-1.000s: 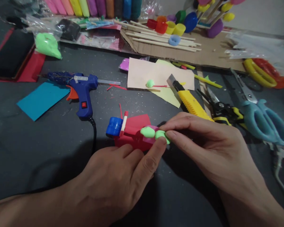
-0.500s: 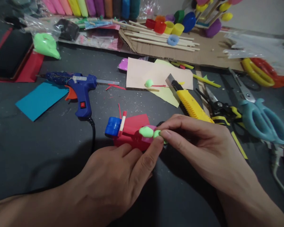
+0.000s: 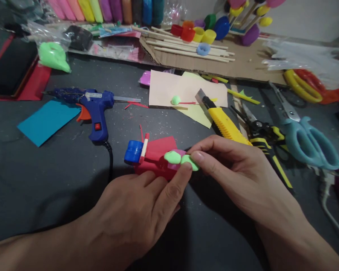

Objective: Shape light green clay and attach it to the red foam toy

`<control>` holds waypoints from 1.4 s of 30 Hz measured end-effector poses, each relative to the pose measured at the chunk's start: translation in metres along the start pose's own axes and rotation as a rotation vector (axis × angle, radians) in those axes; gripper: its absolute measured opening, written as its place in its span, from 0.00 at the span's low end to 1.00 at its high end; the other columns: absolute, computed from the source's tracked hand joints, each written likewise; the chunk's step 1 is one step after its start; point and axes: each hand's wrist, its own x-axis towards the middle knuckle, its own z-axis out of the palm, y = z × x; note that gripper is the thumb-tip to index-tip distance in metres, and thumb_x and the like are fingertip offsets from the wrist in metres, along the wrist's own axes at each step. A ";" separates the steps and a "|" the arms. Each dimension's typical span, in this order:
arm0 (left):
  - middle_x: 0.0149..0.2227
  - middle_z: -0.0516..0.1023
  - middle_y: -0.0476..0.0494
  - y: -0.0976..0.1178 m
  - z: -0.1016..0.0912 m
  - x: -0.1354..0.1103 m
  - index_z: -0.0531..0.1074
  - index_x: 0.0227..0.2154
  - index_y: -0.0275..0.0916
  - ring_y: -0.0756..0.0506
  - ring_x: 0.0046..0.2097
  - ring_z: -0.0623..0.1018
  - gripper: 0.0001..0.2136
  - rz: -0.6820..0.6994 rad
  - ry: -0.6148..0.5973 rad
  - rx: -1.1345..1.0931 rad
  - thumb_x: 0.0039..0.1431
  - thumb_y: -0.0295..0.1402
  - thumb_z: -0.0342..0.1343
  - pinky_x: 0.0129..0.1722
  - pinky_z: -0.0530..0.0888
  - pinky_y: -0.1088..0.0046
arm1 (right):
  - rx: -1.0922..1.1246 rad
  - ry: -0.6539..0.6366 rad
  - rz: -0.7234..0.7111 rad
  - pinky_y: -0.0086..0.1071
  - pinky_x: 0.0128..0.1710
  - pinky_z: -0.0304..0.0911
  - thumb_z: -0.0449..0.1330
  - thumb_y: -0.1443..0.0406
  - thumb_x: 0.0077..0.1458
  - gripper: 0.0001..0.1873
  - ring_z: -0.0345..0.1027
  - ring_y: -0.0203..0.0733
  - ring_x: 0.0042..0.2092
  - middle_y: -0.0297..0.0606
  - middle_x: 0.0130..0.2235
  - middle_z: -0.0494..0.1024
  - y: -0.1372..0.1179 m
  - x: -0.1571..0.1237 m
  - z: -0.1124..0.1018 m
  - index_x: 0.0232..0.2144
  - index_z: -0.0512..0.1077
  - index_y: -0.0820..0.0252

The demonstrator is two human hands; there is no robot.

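My left hand (image 3: 141, 210) is curled round the near side of a small red craft model (image 3: 161, 146), its thumb pressing on a light-green clay piece (image 3: 186, 162). Fingertips of my right hand (image 3: 237, 169) pinch that piece's right end. Left of it lies another green clay lump (image 3: 173, 157), with a pink part (image 3: 181, 152) of the model showing behind. At the model's left end are blue round parts (image 3: 133, 151) beside a white stick (image 3: 144, 147) with red ends. The model's underside and my left fingertips are hidden.
Beyond my hands lie a blue glue gun (image 3: 98, 101), a yellow utility knife (image 3: 226, 122) with its blade out, pliers (image 3: 260, 126) and blue-handled scissors (image 3: 307, 139). A green clay ball (image 3: 175, 100) rests on pale paper (image 3: 164, 86). Sticks (image 3: 186, 49) lie on cardboard (image 3: 243, 64) behind.
More of the right green clay piece shows between my fingers, and it looks flatter. My right fingertips have shifted slightly. The whole view has moved a little.
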 end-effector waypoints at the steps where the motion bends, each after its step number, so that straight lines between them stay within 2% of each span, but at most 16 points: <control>1: 0.35 0.86 0.43 0.000 0.000 0.000 0.62 0.59 0.21 0.44 0.32 0.84 0.19 0.002 -0.001 0.000 0.72 0.28 0.49 0.22 0.76 0.65 | 0.002 -0.005 0.017 0.23 0.29 0.61 0.63 0.56 0.62 0.12 0.67 0.32 0.30 0.29 0.29 0.77 0.000 0.000 -0.001 0.29 0.77 0.55; 4: 0.36 0.86 0.43 0.000 -0.001 -0.001 0.62 0.60 0.20 0.44 0.32 0.84 0.19 0.008 0.006 0.008 0.72 0.28 0.49 0.22 0.76 0.65 | 0.058 -0.058 0.074 0.24 0.26 0.59 0.65 0.53 0.60 0.15 0.64 0.32 0.27 0.30 0.25 0.74 0.001 0.001 -0.005 0.27 0.78 0.55; 9: 0.35 0.86 0.44 -0.001 0.000 -0.002 0.61 0.61 0.22 0.44 0.31 0.84 0.19 -0.013 -0.016 -0.006 0.73 0.29 0.47 0.21 0.76 0.65 | 0.236 -0.181 0.202 0.24 0.24 0.58 0.68 0.51 0.57 0.15 0.64 0.32 0.27 0.33 0.28 0.77 0.006 0.003 -0.012 0.32 0.79 0.56; 16: 0.36 0.86 0.44 0.000 0.000 -0.003 0.61 0.61 0.23 0.42 0.32 0.84 0.20 -0.016 -0.032 -0.034 0.72 0.30 0.48 0.21 0.77 0.64 | 0.323 -0.326 0.258 0.22 0.27 0.60 0.69 0.54 0.56 0.14 0.65 0.31 0.29 0.33 0.31 0.78 0.012 0.007 -0.019 0.37 0.79 0.57; 19: 0.35 0.86 0.44 0.001 -0.001 -0.003 0.61 0.61 0.22 0.42 0.30 0.84 0.19 -0.022 -0.027 -0.028 0.73 0.30 0.47 0.20 0.77 0.63 | 0.329 -0.310 0.245 0.22 0.26 0.58 0.71 0.54 0.53 0.15 0.64 0.31 0.29 0.33 0.29 0.76 0.011 0.008 -0.018 0.36 0.79 0.57; 23: 0.38 0.87 0.39 0.000 -0.003 0.000 0.61 0.59 0.21 0.42 0.31 0.85 0.18 -0.006 0.003 0.004 0.73 0.29 0.47 0.18 0.75 0.65 | 0.304 -0.269 0.215 0.25 0.26 0.58 0.72 0.51 0.52 0.17 0.64 0.33 0.29 0.34 0.30 0.76 0.009 0.008 -0.015 0.33 0.79 0.58; 31: 0.37 0.86 0.41 0.000 -0.002 0.001 0.60 0.60 0.21 0.42 0.32 0.85 0.18 -0.020 -0.019 -0.032 0.73 0.28 0.47 0.19 0.77 0.65 | 0.288 -0.234 0.138 0.25 0.30 0.60 0.67 0.59 0.58 0.08 0.65 0.33 0.31 0.34 0.32 0.78 0.010 0.007 -0.013 0.34 0.79 0.58; 37: 0.36 0.86 0.42 0.000 -0.001 0.001 0.60 0.60 0.22 0.42 0.32 0.85 0.18 -0.032 -0.031 -0.045 0.73 0.28 0.46 0.17 0.75 0.66 | 0.217 -0.168 0.153 0.25 0.24 0.55 0.68 0.54 0.56 0.14 0.60 0.32 0.27 0.32 0.27 0.74 0.010 0.006 -0.010 0.32 0.77 0.58; 42: 0.37 0.86 0.41 0.000 -0.002 -0.001 0.61 0.59 0.22 0.42 0.32 0.85 0.18 -0.023 0.002 -0.043 0.72 0.28 0.48 0.18 0.76 0.66 | 0.189 -0.171 0.124 0.26 0.26 0.57 0.66 0.55 0.59 0.12 0.62 0.33 0.28 0.32 0.28 0.75 0.009 0.004 -0.011 0.33 0.79 0.58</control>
